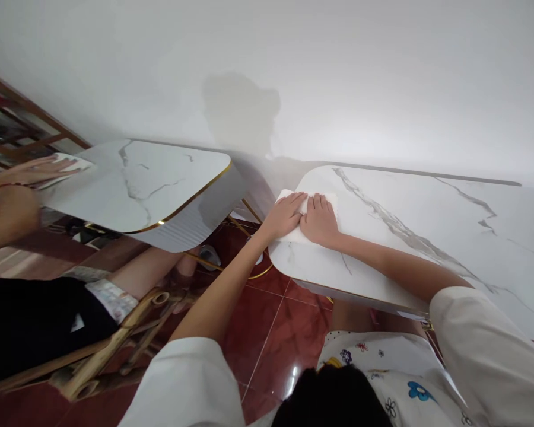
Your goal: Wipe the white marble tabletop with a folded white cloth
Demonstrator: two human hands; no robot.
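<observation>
A white cloth or paper wipe (296, 236) lies spread on the left end of a white marble-patterned table (409, 219). My left hand (285, 216) rests flat on it, fingers stretched out towards the wall. Close beside it, almost touching, my right hand (320, 220) also presses flat on the wipe with its fingers extended. Neither hand is wrapped round anything. The wipe's middle is hidden under both palms.
A matching gold-edged table (160, 178) stands to the left across a gap. There another person's hand (40, 171) lies on a white wipe. That person sits on a bamboo chair (115, 347). A white wall (382, 77) runs behind both tables; the floor (262, 332) is red tile.
</observation>
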